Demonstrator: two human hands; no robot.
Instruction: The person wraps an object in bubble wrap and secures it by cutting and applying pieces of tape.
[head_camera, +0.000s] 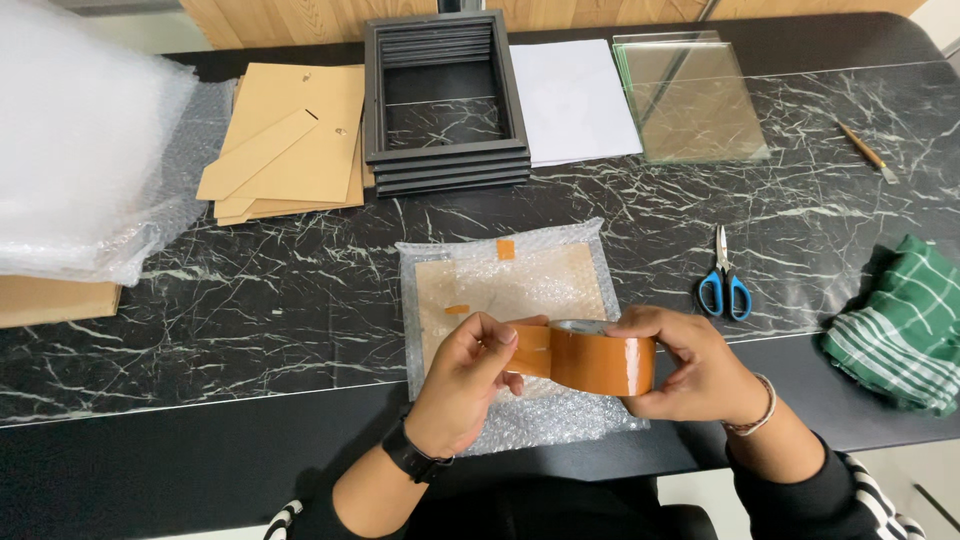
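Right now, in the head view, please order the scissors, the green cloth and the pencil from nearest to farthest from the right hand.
From the right hand:
1. Scissors, just above it, slightly right.
2. Green cloth, at the table's right edge.
3. Pencil, far up on the right.

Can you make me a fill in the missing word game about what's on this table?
1. Both hands, left hand and right hand, hold a roll of brown ____.
2. The scissors have ____ handles.
3. The parcel under the hands is wrapped in ____ wrap.
4. The folded cloth is white and ____.

Missing words: tape; blue; bubble; green
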